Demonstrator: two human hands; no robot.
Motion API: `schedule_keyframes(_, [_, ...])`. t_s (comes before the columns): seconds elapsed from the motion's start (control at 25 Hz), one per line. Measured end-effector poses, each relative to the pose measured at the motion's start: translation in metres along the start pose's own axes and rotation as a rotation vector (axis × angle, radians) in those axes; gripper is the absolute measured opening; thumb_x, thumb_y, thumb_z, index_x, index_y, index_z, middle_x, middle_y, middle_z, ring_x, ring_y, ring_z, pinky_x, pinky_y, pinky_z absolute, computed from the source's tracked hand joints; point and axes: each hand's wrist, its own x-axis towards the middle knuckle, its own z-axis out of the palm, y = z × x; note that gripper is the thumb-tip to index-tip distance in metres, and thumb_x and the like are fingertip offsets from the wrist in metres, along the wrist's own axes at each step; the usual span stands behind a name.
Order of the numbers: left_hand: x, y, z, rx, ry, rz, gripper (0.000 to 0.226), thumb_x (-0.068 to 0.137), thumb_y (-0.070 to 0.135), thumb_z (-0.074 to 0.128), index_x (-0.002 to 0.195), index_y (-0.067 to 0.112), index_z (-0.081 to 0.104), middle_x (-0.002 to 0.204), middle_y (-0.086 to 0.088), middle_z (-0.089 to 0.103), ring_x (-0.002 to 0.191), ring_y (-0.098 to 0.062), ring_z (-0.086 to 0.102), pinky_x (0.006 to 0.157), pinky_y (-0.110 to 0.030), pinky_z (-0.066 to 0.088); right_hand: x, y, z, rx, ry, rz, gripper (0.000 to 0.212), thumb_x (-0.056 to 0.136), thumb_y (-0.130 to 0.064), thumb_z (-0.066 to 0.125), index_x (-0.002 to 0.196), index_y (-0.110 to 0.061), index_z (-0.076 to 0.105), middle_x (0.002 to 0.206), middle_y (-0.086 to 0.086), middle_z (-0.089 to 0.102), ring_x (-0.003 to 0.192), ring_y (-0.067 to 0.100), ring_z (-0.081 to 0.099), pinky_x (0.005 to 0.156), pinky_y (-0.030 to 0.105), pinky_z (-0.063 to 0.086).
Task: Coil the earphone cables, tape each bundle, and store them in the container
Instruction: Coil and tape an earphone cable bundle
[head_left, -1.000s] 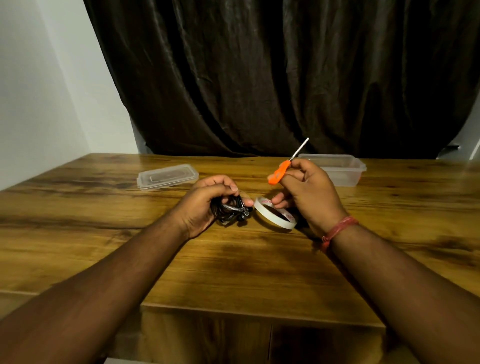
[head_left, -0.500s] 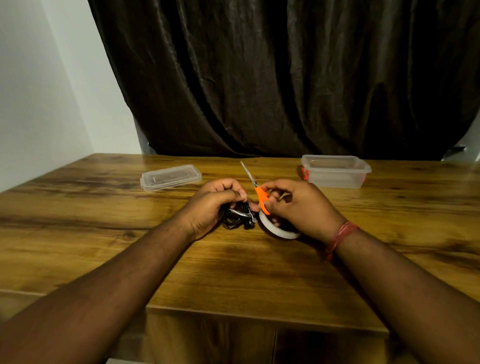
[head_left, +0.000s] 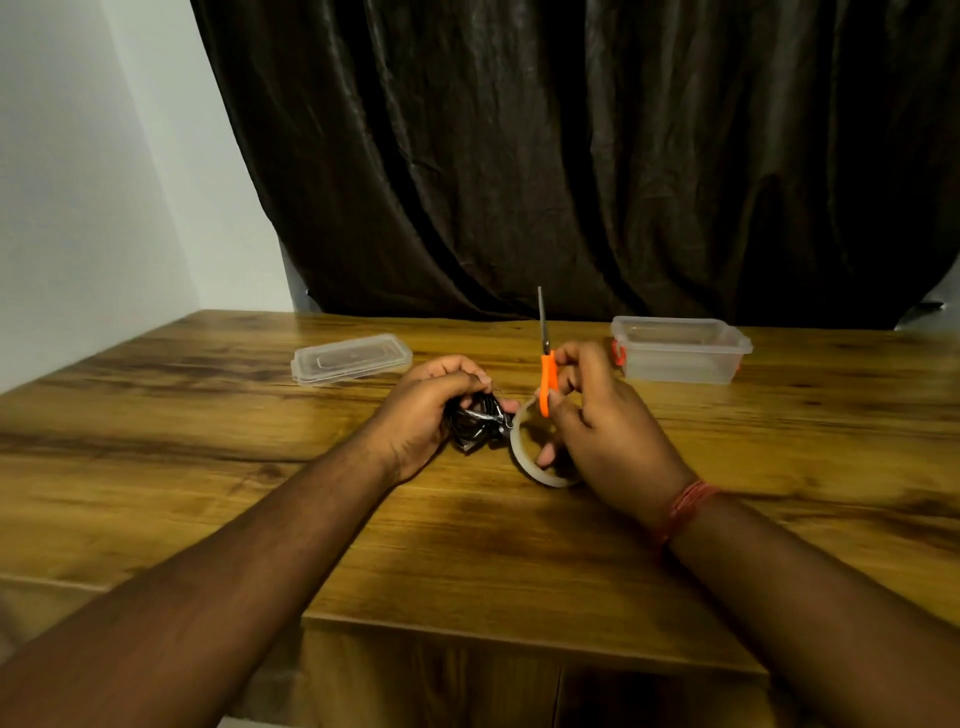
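My left hand (head_left: 431, 410) grips a coiled bundle of black earphone cable (head_left: 475, 423) just above the wooden table (head_left: 208, 467). My right hand (head_left: 602, 426) holds orange-handled scissors (head_left: 546, 382) with the blades pointing straight up. The lower fingers of that hand also hold a roll of clear tape (head_left: 524, 457), which stands right beside the bundle. A clear plastic container (head_left: 680, 351) with red clips sits open at the back right, beyond my right hand.
The container's clear lid (head_left: 350, 358) lies flat at the back left. A dark curtain (head_left: 571, 156) hangs behind the table and a white wall (head_left: 78, 208) stands to the left. The table's front edge (head_left: 519, 631) is near me.
The scissors in my right hand swung from pointing up-right, through up-left, to upright. The right hand and tape roll moved closer to the cable bundle. My left hand barely moved.
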Motion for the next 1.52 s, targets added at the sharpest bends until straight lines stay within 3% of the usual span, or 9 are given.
schedule_keyframes(0.2, [0.003,0.000,-0.001,-0.012,0.069,-0.008,0.018,0.095,0.001,0.048,0.082,0.007,0.059,0.066,-0.009,0.062,0.079,-0.026,0.073,0.066,-0.030,0.057,-0.001,0.004,0.007,0.050,-0.041,-0.003,0.021,0.104,-0.031,0.041,0.124,-0.032,0.035,0.091,-0.005,0.058,0.058,0.012,0.064,0.051,0.032,0.054])
schedule_keyframes(0.32, [0.008,0.004,-0.002,-0.088,0.083,0.017,0.022,0.094,0.000,0.047,0.078,0.008,0.060,0.064,-0.012,0.055,0.076,-0.028,0.072,0.066,-0.034,0.059,0.006,0.004,0.003,0.062,0.039,-0.040,0.022,0.101,-0.038,0.046,0.120,-0.028,0.042,0.090,-0.010,0.055,0.074,0.002,0.058,0.064,0.025,0.048])
schedule_keyframes(0.52, [0.005,0.003,-0.002,-0.150,0.012,-0.014,0.029,0.094,0.000,0.045,0.073,0.010,0.062,0.056,-0.001,0.048,0.085,-0.033,0.074,0.071,-0.038,0.059,0.011,0.013,-0.001,0.122,0.093,0.022,0.020,0.098,-0.031,0.054,0.115,-0.024,0.048,0.088,-0.008,0.055,0.082,0.008,0.056,0.074,0.033,0.047])
schedule_keyframes(0.76, [0.004,0.007,0.000,-0.099,0.015,0.025,0.024,0.095,-0.001,0.044,0.077,0.010,0.057,0.060,0.000,0.059,0.092,-0.033,0.073,0.098,-0.055,0.043,0.016,0.017,-0.004,0.224,0.039,0.041,0.016,0.100,-0.015,0.051,0.112,-0.025,0.051,0.085,-0.004,0.050,0.072,0.004,0.047,0.069,0.030,0.042])
schedule_keyframes(0.92, [0.001,0.010,0.001,-0.087,0.025,0.027,0.021,0.096,-0.002,0.042,0.081,0.007,0.054,0.055,-0.001,0.059,0.093,-0.031,0.073,0.087,-0.038,0.047,0.017,0.019,-0.004,0.273,0.014,0.058,0.020,0.100,-0.012,0.049,0.109,-0.030,0.052,0.086,-0.010,0.052,0.071,-0.001,0.049,0.070,0.030,0.043])
schedule_keyframes(1.04, [-0.003,0.012,0.002,-0.080,0.013,0.031,0.021,0.096,-0.003,0.040,0.081,0.006,0.052,0.053,0.000,0.057,0.077,-0.021,0.074,0.076,-0.028,0.052,0.017,0.023,-0.004,0.263,-0.013,0.095,0.025,0.101,-0.015,0.048,0.104,-0.039,0.055,0.097,-0.010,0.057,0.087,0.014,0.057,0.082,0.046,0.050])
schedule_keyframes(1.12, [-0.003,0.013,0.002,-0.085,0.008,0.026,0.023,0.097,-0.002,0.040,0.080,0.007,0.052,0.054,0.001,0.054,0.078,-0.021,0.074,0.070,-0.026,0.054,0.018,0.024,-0.004,0.239,-0.015,0.112,0.026,0.100,-0.018,0.048,0.101,-0.043,0.056,0.103,-0.007,0.059,0.097,0.024,0.060,0.090,0.054,0.052])
schedule_keyframes(1.32, [0.001,0.008,-0.001,-0.109,0.013,0.026,0.025,0.094,-0.004,0.042,0.076,0.007,0.056,0.062,-0.003,0.043,0.070,-0.019,0.068,0.055,-0.020,0.053,0.020,0.021,-0.004,0.045,0.052,0.011,0.021,0.099,-0.018,0.053,0.113,-0.033,0.059,0.109,-0.013,0.061,0.100,0.005,0.057,0.089,0.033,0.051])
schedule_keyframes(1.52, [0.004,0.002,-0.005,-0.212,-0.015,0.000,0.029,0.096,-0.002,0.041,0.075,0.009,0.058,0.057,-0.004,0.047,0.101,-0.039,0.070,0.067,-0.044,0.060,0.018,0.018,-0.011,0.160,0.290,-0.008,0.021,0.096,-0.041,0.054,0.112,-0.030,0.062,0.099,-0.010,0.065,0.095,0.003,0.061,0.083,0.028,0.050])
